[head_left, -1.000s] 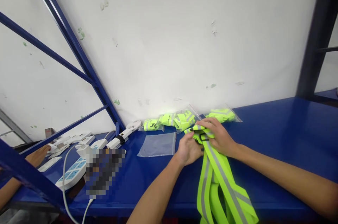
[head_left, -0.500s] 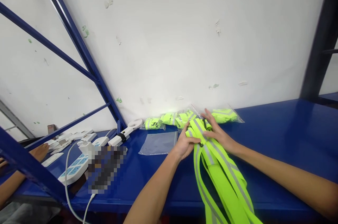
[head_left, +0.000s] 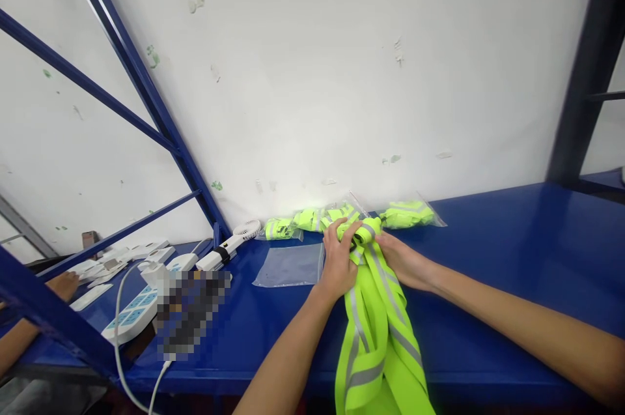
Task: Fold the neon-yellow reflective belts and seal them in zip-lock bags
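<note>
Both hands grip the upper end of a neon yellow-green strap bundle point(head_left: 383, 324) with grey reflective stripes. My left hand point(head_left: 339, 258) is closed around its left side, fingers bent over the top. On the right side, my right hand point(head_left: 403, 260) presses against the bundle, its fingertips partly hidden behind the fabric. The top of the bundle is folded over into a roll, and long loops hang down past the table's front edge. Clear bags of similar straps point(head_left: 312, 219) lie along the wall, with another bag point(head_left: 409, 214) to the right. A flat clear bag point(head_left: 289, 266) rests left of my left hand.
On the blue table point(head_left: 493, 258) at left are a small white fan point(head_left: 247, 228), a power strip point(head_left: 131, 317) with white cables, and a pixelated object point(head_left: 193, 314). A blue metal frame point(head_left: 141, 79) rises there. Another person's hand point(head_left: 63, 285) is at the far left.
The strap's top end has been folded over into a roll. My left fingers moved over its top, and my right hand lowered and closed in. The hanging loops shifted left.
</note>
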`<action>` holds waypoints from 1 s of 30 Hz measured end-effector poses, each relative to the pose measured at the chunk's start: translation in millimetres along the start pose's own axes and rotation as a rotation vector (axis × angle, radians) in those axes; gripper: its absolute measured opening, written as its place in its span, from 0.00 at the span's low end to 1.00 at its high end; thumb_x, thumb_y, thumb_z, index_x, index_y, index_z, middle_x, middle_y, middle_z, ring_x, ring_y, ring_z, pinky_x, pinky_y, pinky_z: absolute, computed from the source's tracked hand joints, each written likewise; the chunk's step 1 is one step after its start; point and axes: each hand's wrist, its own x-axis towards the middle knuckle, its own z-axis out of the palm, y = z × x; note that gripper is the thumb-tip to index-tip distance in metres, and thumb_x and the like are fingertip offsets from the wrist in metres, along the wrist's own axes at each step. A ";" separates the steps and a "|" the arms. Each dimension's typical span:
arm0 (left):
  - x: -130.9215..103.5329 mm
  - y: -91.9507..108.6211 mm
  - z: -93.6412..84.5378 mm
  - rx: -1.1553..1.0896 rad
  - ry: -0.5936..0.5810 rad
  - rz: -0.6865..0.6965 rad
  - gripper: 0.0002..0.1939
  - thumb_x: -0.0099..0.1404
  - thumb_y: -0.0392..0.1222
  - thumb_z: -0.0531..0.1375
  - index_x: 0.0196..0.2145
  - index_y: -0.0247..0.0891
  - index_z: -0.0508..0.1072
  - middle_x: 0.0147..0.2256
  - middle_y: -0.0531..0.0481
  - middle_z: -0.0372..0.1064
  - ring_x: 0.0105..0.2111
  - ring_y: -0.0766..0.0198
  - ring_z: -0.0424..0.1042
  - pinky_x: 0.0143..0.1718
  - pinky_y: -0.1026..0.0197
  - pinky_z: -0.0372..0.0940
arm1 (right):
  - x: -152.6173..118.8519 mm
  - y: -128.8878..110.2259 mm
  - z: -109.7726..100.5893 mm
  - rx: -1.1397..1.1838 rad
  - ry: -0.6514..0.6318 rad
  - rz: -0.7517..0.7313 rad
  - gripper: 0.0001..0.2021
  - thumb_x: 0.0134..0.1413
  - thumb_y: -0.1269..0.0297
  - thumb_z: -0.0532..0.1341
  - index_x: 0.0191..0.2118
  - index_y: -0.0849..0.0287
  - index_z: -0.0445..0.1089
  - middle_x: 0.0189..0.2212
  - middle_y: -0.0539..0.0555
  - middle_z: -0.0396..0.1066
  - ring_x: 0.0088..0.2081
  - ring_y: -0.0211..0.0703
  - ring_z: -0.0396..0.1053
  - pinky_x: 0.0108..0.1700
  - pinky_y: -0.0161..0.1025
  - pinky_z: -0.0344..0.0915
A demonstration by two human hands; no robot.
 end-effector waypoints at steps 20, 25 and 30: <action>3.7 3.7 20.4 -1.091 0.040 -0.631 0.36 0.52 0.39 0.69 0.57 0.46 0.63 0.57 0.47 0.63 0.61 0.53 0.58 0.59 0.55 0.55 | 3.1 -26.2 -22.1 -0.784 0.131 -0.361 0.18 0.40 0.56 0.71 0.36 0.56 0.67 0.33 0.51 0.71 0.38 0.49 0.70 0.41 0.44 0.66; 5.3 3.9 25.0 -1.373 -0.059 -0.767 0.32 0.48 0.44 0.70 0.51 0.41 0.68 0.44 0.44 0.74 0.44 0.51 0.74 0.48 0.50 0.67 | -3.8 -33.8 -10.7 -0.936 -0.058 -0.414 0.15 0.44 0.55 0.70 0.36 0.54 0.68 0.44 0.57 0.73 0.56 0.60 0.62 0.57 0.54 0.57; 4.8 10.5 19.0 -1.425 -0.091 -0.826 0.31 0.43 0.40 0.72 0.47 0.35 0.72 0.38 0.43 0.76 0.38 0.50 0.75 0.44 0.49 0.68 | -6.3 -31.0 -6.1 -0.972 0.001 -0.493 0.15 0.48 0.52 0.68 0.39 0.53 0.71 0.55 0.57 0.67 0.62 0.59 0.55 0.61 0.55 0.53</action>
